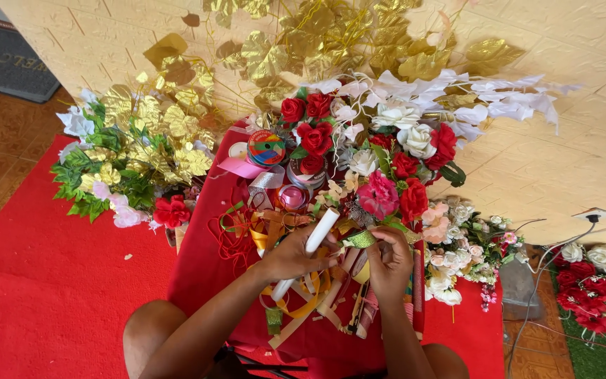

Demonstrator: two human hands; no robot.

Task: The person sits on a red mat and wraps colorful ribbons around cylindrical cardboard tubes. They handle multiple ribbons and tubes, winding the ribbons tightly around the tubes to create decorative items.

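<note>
Centre of the frame: left hand [290,256] clenched around a white tube [308,251], long axis slanting from lower left to upper right, upper end clear of the grip. Just right of it: right hand [389,261] pinching a gold-green ribbon [359,240] that runs from its fingertips toward the tube's upper end; nearer hand to the ribbon, the right. Below both: loose ribbon strips [303,302] on a red-draped worktop [205,260]. Upper centre: ribbon spools [266,148], red and white artificial roses [387,151], gold leaves [156,133]. Hard to make out: ribbon's far end, tube's lower tip among the strips, contact between ribbon and tube.
</note>
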